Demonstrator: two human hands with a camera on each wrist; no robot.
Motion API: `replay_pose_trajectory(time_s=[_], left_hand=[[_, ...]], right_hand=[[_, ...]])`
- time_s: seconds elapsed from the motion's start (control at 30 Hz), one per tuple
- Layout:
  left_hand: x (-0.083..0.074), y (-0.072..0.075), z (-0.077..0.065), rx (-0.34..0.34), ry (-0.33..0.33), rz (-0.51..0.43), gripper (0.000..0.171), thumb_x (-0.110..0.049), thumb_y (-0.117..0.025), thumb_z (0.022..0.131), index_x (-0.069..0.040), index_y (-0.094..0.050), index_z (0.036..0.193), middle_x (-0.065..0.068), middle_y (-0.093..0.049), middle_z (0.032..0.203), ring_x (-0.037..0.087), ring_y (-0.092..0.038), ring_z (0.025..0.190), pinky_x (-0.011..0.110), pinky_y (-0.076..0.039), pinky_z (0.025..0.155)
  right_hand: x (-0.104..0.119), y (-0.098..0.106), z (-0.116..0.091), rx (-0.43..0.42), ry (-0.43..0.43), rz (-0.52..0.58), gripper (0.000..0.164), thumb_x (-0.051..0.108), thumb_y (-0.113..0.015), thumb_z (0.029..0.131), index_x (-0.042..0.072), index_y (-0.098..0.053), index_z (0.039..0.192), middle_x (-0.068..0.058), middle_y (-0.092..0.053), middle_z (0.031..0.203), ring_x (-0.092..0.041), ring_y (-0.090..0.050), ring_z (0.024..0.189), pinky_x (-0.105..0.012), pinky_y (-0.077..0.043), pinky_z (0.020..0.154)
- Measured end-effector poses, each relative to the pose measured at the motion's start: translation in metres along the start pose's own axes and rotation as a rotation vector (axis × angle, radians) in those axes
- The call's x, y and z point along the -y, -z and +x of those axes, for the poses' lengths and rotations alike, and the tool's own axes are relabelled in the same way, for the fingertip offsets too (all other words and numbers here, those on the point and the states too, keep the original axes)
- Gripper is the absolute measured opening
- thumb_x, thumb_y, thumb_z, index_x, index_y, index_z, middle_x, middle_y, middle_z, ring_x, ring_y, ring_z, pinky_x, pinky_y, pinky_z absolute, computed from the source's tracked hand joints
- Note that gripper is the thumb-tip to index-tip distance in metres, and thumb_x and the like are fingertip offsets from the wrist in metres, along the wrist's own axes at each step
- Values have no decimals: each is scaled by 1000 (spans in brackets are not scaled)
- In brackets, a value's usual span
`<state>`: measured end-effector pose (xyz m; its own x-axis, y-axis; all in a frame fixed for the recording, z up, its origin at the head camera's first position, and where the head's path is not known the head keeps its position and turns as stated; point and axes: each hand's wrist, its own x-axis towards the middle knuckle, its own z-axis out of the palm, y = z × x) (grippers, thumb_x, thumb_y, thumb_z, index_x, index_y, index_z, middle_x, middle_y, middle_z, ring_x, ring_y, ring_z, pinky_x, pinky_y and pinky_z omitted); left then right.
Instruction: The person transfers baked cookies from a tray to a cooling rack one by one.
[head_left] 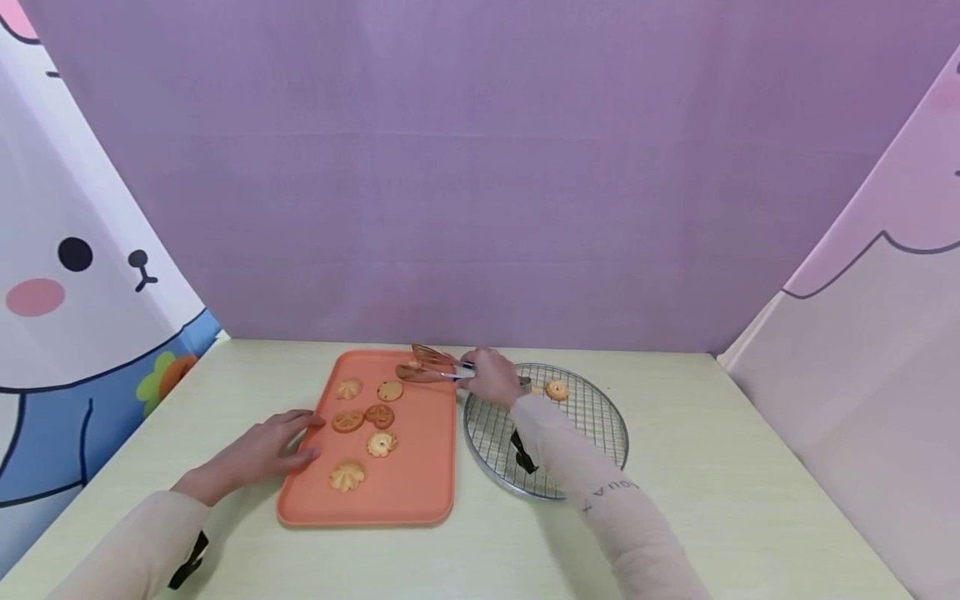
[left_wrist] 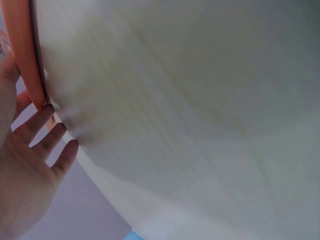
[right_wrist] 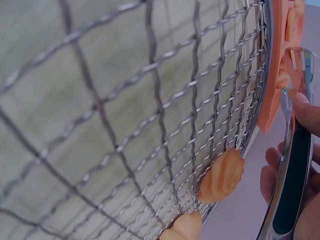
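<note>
Reaching over the far right corner of the orange tray point(head_left: 416, 492), metal tongs point(right_wrist: 291, 185) hold their tips apart beside a biscuit point(right_wrist: 282, 75); whether they touch it cannot be told. The right hand point(head_left: 491, 377) has its grip clamped on the tongs' handle. Six other biscuits point(head_left: 347, 476) lie spread over the tray, and the left hand point(head_left: 262, 448) rests extended fingers against its left edge. Nearby, a round wire rack point(head_left: 600, 425) bears two more, on a pale bench point(head_left: 690, 450).
</note>
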<state>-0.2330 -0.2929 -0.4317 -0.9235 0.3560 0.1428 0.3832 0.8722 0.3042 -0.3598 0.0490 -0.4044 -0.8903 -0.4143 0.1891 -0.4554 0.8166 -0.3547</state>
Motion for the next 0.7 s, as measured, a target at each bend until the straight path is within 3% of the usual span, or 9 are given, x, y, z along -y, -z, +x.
replay_pose_trajectory(time_s=[0.17, 0.47, 0.7], left_hand=[[-1, 0, -1, -4, -3, 5, 52, -43, -64, 81, -7, -57, 119, 19, -53, 126, 41, -47, 116, 57, -42, 91], [-2, 0, -1, -2, 9, -3, 53, -43, -64, 82, -7, -57, 119, 20, -52, 126, 41, -46, 118, 58, -40, 93], [-2, 0, -2, -5, 5, -1, 54, -44, -64, 81, -8, -57, 120, 19, -53, 126, 41, -46, 118, 57, -41, 93]], right_hand=[[3, 1, 0, 10, -7, -1, 42, 30, -72, 78, 10, -64, 115, -6, -63, 114, -16, -59, 77, -24, -41, 49], [6, -1, 4, 8, -5, -2, 39, 27, -71, 80, 9, -64, 114, -6, -65, 106, -12, -53, 64, -23, -37, 44], [8, -1, 4, 1, -8, -30, 30, 24, -68, 82, 13, -67, 110, -5, -66, 100, -13, -56, 69, -23, -38, 46]])
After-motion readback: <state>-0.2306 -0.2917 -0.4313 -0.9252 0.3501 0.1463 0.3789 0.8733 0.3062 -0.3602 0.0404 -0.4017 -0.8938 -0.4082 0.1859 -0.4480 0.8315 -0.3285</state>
